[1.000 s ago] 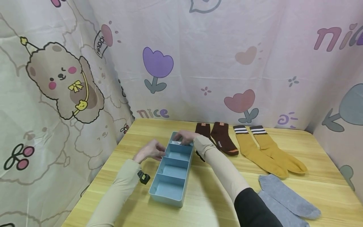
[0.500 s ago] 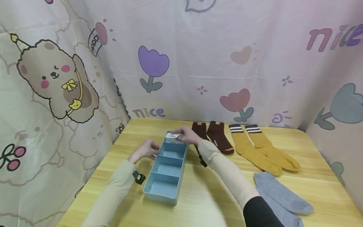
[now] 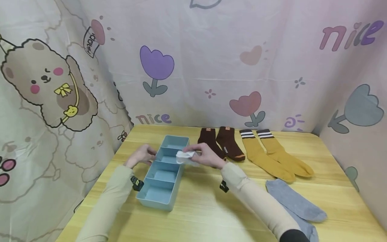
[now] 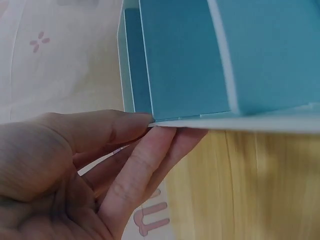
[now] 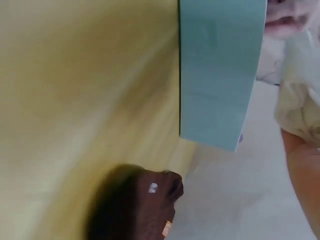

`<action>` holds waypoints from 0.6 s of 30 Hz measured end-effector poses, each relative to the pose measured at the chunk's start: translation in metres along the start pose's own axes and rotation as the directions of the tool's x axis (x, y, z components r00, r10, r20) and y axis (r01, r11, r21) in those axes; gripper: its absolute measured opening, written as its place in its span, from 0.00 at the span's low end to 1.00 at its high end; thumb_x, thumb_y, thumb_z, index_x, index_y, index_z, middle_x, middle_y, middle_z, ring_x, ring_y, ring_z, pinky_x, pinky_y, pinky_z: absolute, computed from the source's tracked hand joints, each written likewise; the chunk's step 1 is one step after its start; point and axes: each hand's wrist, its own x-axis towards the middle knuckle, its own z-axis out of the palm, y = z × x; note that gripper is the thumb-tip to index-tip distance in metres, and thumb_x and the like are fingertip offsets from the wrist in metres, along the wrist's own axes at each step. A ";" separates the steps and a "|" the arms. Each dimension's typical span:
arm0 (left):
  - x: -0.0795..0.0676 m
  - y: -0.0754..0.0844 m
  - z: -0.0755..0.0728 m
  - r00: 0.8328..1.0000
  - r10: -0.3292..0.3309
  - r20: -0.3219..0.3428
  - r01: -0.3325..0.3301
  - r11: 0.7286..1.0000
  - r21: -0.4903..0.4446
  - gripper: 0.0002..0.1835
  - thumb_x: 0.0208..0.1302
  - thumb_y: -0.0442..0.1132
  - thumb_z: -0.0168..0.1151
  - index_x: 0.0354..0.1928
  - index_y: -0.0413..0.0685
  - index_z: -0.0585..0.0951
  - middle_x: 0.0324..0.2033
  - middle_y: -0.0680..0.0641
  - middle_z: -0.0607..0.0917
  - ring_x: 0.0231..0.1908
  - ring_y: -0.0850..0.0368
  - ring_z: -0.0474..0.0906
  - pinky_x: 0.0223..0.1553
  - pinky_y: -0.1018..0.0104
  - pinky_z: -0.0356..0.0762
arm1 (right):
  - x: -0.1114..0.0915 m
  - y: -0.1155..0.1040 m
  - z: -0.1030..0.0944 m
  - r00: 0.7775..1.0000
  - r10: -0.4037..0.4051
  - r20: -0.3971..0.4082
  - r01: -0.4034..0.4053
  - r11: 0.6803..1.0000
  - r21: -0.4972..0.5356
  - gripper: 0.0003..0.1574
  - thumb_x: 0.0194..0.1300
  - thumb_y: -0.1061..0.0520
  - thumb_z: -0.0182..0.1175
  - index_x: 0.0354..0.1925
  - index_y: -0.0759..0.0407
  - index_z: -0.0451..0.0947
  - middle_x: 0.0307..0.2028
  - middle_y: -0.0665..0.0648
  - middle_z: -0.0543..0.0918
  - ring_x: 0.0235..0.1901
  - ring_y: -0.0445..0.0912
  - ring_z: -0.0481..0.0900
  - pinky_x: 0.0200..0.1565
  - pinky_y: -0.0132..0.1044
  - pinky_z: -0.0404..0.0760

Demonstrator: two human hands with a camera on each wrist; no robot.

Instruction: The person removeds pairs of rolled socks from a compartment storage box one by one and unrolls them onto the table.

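Note:
A long pale blue box [image 3: 155, 204] with several compartments in a row stands on the wooden table. At its left side is my left hand [image 3: 142, 156]; in the left wrist view, thumb and fingers [image 4: 135, 172] pinch the box's rim. My right hand [image 3: 208, 155] pinches a white bundled cloth [image 3: 185, 157] just above the right wall, level with the second compartment from the back. The right wrist view shows the cloth [image 5: 298, 105] crumpled and soft; its exact kind cannot be told. No objects show in the compartments; the held cloth covers part of one.
Brown socks [image 3: 230, 144] lie at the back of the table [image 3: 208, 208], right of the box. Beside them are mustard socks [image 3: 273, 161] with striped cuffs. Grey socks [image 3: 297, 201] lie at the front right. A printed curtain [image 3: 193, 67] hangs behind and at both sides.
My right hand has lifted the white cloth out of the rear compartment and brought it nearer and to the right. The left hand stays at the box's left side.

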 end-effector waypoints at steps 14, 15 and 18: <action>-0.034 0.062 0.040 0.985 0.111 -0.132 -0.062 0.942 0.331 0.23 0.67 0.35 0.63 0.60 0.28 0.76 0.58 0.29 0.81 0.58 0.34 0.79 0.60 0.42 0.77 | -0.098 0.005 -0.013 0.989 0.141 0.046 -0.139 0.990 -0.036 0.15 0.52 0.71 0.65 0.40 0.63 0.80 0.44 0.61 0.81 0.45 0.52 0.84 0.49 0.38 0.84; -0.039 0.071 0.050 0.983 0.146 -0.114 -0.106 0.948 0.300 0.24 0.67 0.36 0.63 0.61 0.29 0.76 0.59 0.30 0.81 0.59 0.34 0.78 0.61 0.43 0.76 | -0.102 0.007 -0.014 0.987 0.151 0.054 -0.150 0.988 -0.026 0.14 0.51 0.71 0.65 0.39 0.63 0.79 0.43 0.61 0.80 0.44 0.52 0.84 0.48 0.37 0.85; -0.052 0.095 0.083 0.966 0.253 -0.051 -0.237 0.946 0.222 0.22 0.66 0.36 0.65 0.60 0.32 0.78 0.57 0.33 0.83 0.57 0.38 0.80 0.60 0.44 0.78 | -0.112 0.012 -0.016 0.979 0.185 0.086 -0.185 0.983 -0.008 0.15 0.49 0.73 0.65 0.36 0.62 0.77 0.41 0.61 0.80 0.41 0.50 0.85 0.43 0.32 0.83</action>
